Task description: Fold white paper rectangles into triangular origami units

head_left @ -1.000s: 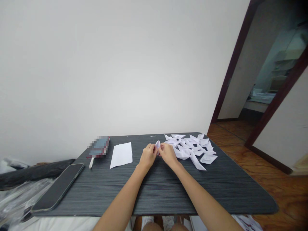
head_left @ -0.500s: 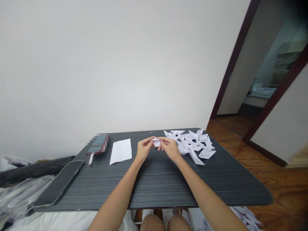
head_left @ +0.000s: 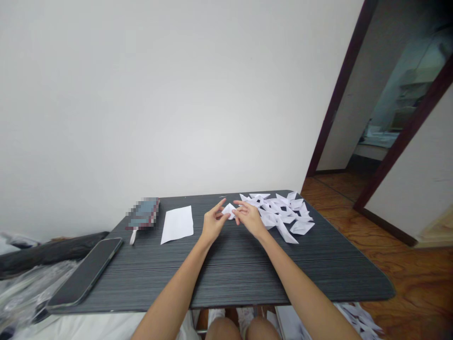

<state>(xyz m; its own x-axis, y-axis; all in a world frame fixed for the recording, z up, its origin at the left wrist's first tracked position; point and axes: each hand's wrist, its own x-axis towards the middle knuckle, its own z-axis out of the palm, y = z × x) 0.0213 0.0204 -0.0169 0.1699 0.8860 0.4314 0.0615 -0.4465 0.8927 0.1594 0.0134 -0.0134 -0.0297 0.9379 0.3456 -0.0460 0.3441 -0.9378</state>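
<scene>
A small folded white paper is held up between my two hands above the dark table. My left hand pinches its left corner between thumb and fingers, with the index finger stretched out. On the other side my right hand grips the right corner, index finger also extended. Just right of that hand lies a pile of folded paper boats. To the left, a flat sheet of white paper rests on the table.
The dark table stands against a white wall. On its left are a phone and a pixelated notebook-like item with a white tab. More folded papers lie below the right edge. A doorway opens at the right.
The folded paper now shows as a pointed diamond shape rather than a rounded flap. My index fingers have lifted off it and straightened. The view has shifted slightly.
</scene>
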